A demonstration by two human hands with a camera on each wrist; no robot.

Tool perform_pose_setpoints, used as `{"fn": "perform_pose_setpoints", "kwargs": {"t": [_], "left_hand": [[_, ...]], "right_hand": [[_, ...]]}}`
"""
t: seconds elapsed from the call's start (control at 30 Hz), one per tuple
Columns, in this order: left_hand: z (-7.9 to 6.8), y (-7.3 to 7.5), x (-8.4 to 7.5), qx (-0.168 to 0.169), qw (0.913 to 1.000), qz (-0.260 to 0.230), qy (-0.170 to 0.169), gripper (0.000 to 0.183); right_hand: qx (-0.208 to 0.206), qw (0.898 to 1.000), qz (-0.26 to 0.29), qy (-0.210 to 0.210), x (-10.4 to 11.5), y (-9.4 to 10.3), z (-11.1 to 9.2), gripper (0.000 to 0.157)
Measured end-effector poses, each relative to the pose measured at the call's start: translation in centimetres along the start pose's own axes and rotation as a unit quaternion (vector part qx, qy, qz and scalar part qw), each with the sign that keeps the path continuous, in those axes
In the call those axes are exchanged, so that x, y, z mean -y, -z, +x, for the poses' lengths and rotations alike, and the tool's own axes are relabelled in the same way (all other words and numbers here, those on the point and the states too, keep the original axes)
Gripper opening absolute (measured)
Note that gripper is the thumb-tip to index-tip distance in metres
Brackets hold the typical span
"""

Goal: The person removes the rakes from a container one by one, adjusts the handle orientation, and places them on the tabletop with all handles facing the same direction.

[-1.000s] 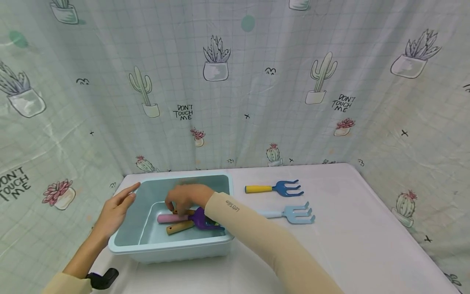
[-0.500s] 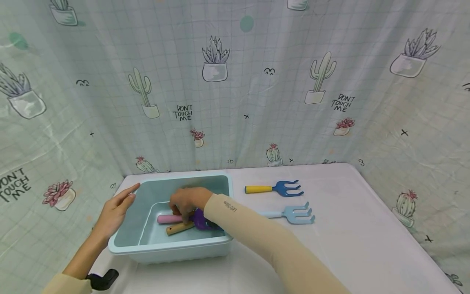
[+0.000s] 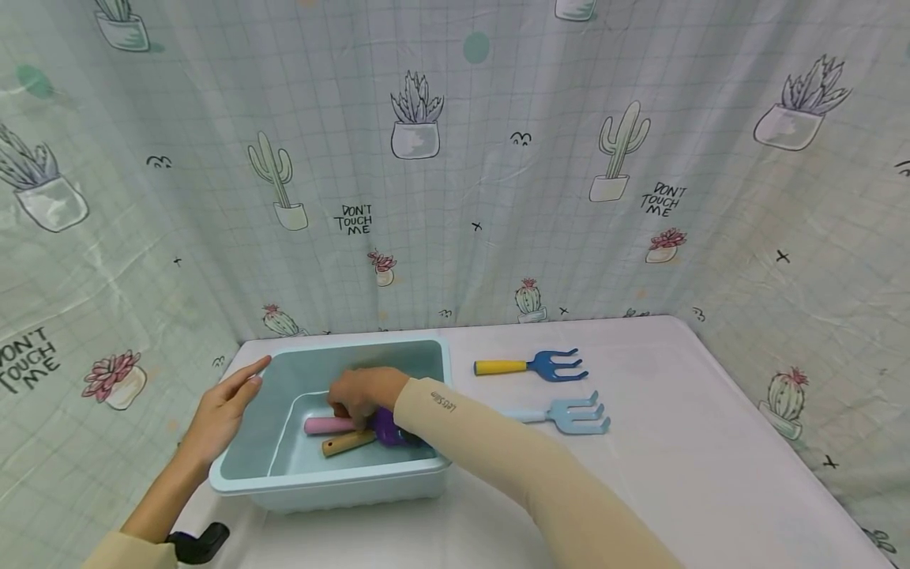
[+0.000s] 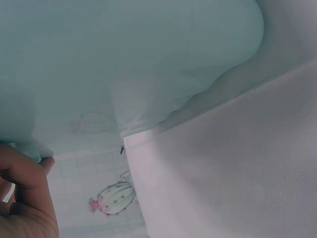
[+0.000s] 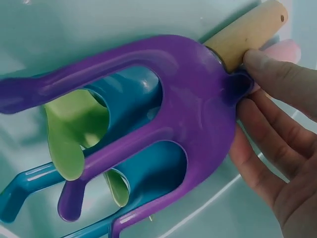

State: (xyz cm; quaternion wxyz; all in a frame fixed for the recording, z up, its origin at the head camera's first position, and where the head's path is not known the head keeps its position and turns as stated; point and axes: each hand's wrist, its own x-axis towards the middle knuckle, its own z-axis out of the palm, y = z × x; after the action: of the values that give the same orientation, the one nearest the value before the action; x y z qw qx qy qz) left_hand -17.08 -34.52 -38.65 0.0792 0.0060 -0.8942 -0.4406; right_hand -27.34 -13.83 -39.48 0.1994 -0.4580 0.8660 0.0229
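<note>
My right hand point(image 3: 366, 391) reaches down into a pale blue plastic bin point(image 3: 327, 476). In the right wrist view, its thumb and fingers pinch the neck of a purple hand rake point(image 5: 198, 99), whose pink handle point(image 3: 327, 425) points left in the head view. Against the thumb tip lies a wooden handle point(image 5: 247, 37). Beneath the purple tines show a teal-blue rake point(image 5: 131, 96) and a green tool head point(image 5: 74, 111), partly covered. My left hand point(image 3: 220, 411) holds the bin's left rim, a bent finger and thumb at the edge in the left wrist view.
Right of the bin, a blue hand rake with a yellow handle point(image 3: 501, 366) and a light blue hand rake point(image 3: 572, 415) lie on the white table point(image 3: 682, 466). The right sleeve crosses the light blue one's handle. A cactus-printed curtain point(image 3: 455, 197) closes off the back and sides.
My right hand has shifted slightly right and lower, from above the pink handle to the rake's neck. It now covers a rear wooden handle seen earlier. The left hand stays at the rim.
</note>
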Motion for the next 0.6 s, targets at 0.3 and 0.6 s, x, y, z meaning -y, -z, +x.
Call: {"fn": "perform_pose_setpoints", "kwargs": {"t": [0.3, 0.6], "left_hand": [[0.11, 0.02, 0.09, -0.002, 1.0, 0.005, -0.005, 0.055], [0.01, 0.0, 0.12, -0.002, 1.0, 0.006, -0.003, 0.055]], "right_hand": [[0.006, 1.0, -0.015, -0.009, 0.34, -0.02, -0.54, 0.018], [0.004, 1.0, -0.019, -0.017, 0.17, -0.13, -0.13, 0.027]]}}
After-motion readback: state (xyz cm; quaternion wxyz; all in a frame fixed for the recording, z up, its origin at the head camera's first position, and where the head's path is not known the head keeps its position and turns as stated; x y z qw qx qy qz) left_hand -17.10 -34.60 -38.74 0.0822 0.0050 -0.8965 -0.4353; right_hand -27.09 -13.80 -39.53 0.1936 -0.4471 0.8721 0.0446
